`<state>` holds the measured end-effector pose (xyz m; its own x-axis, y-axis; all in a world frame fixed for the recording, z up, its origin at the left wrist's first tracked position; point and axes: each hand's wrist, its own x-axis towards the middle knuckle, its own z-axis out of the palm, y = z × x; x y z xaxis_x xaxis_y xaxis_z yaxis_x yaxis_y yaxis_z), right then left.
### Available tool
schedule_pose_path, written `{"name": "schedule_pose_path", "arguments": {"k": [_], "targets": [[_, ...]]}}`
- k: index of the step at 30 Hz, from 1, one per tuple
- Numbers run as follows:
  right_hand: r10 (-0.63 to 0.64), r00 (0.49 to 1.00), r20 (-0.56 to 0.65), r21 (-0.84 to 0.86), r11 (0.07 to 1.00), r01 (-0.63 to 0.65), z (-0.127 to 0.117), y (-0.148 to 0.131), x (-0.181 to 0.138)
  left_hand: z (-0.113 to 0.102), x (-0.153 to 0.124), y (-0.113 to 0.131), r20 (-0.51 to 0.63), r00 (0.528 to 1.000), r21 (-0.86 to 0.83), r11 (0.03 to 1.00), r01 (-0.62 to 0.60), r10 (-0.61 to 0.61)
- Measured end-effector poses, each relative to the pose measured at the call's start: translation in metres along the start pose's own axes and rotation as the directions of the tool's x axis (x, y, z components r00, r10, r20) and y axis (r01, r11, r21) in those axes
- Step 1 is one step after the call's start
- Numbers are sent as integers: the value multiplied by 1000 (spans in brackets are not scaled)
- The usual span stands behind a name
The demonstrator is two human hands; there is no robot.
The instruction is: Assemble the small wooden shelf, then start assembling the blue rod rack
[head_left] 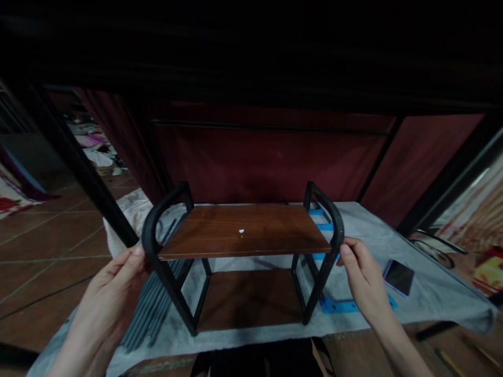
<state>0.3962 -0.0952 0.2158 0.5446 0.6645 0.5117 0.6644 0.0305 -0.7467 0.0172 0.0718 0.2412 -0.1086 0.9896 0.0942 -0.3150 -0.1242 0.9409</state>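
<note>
A small two-tier shelf rack stands upright in front of me, with black metal side frames and brown wood-look boards. A small white spot marks its upper board (243,241); the lower board (251,303) lies in shade. My left hand (113,293) is closed on the left side frame (151,235), thumb in front, the other fingertips partly hidden. At the right side frame (336,220), my right hand (361,272) pinches the tube at upper-board height, its fingers curling behind. Grey rods (149,309) lie beside the rack on the left. Blue flat strips (341,305) lie on the right, partly behind the frame.
A pale cloth (432,283) covers the surface under the rack. A phone (398,276) lies on it at the right. Dark metal posts (86,167) and a dark overhead structure surround the space, with a red curtain (267,162) behind. Tiled floor (51,230) shows at the left.
</note>
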Motion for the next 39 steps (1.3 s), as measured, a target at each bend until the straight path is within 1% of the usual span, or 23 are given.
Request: {"name": "schedule_pose_path", "arguments": {"k": [2,4,8,10,14,17,19,22,25,28,34,37,39], "targets": [[-76,997,3,-20,997,76,1,-2,2,0,1,0,17,1000,-7,1000,16,-16],[-122,993,8,-15,992,122,2,-2,3,1,2,0,18,999,-14,999,31,-31],[-106,994,29,39,994,105,3,3,2,2,1,0,13,998,-42,997,69,-68],[-89,995,33,50,995,87,3,6,2,3,1,-1,-6,998,-62,996,60,-60],[-113,993,37,6,994,113,0,6,5,3,0,-4,-45,999,-78,997,14,-17],[-146,987,64,-37,988,149,-3,4,8,4,1,-5,-37,999,-87,996,0,-3],[-144,987,78,-46,988,148,-5,4,10,4,1,-6,-29,1000,-83,996,-12,9],[-82,992,91,-16,996,84,-7,4,11,3,1,-8,-21,999,-72,997,-35,34],[-18,992,129,65,998,9,-8,4,11,4,1,-9,-11,998,-77,995,-55,54],[9,986,164,126,992,-30,-7,5,13,3,1,-11,-1,999,-84,995,-54,54],[63,976,208,190,976,-103,-5,8,20,-1,5,-15,-7,996,-70,994,-87,87],[117,961,249,229,958,-175,-4,9,27,0,6,-16,6,996,-76,993,-90,91],[161,940,300,245,939,-239,-5,7,32,2,5,-16,6,996,-93,991,-91,92]]}}
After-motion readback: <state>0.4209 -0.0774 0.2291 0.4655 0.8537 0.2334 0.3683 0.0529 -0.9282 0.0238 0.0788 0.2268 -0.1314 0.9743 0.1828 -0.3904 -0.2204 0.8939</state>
